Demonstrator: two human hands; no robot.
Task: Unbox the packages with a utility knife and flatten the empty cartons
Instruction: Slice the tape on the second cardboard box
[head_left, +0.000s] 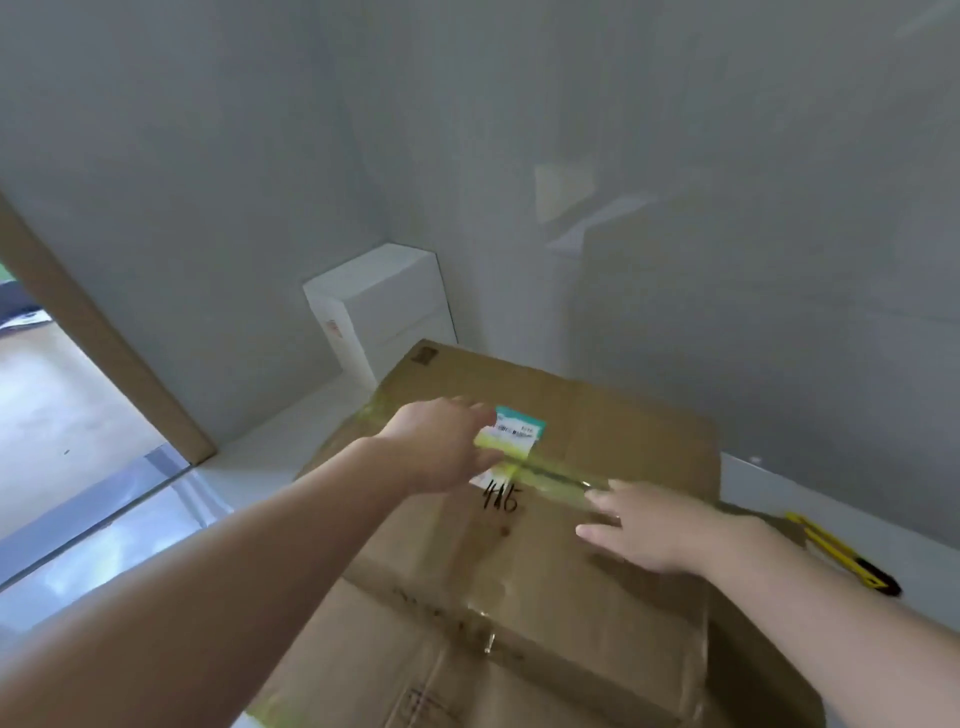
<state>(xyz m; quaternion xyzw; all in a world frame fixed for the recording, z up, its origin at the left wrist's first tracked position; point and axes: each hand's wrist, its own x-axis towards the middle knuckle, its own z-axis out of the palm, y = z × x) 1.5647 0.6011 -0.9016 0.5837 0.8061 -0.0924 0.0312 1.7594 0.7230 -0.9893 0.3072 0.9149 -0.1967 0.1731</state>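
While the utility knife (842, 554) is left lying on the white surface to the right, the brown carton (545, 519) is pressed flat-handed by the left hand (441, 447) and right hand (649, 530), nothing gripped. The tape seam (561, 475) looks slit, so the flaps probably get pulled open next.

One brown taped carton (545, 519) under both hands, one yellow utility knife (841, 553) right of the right hand (649, 530), one white box (384, 306) beyond the left hand (441, 441).
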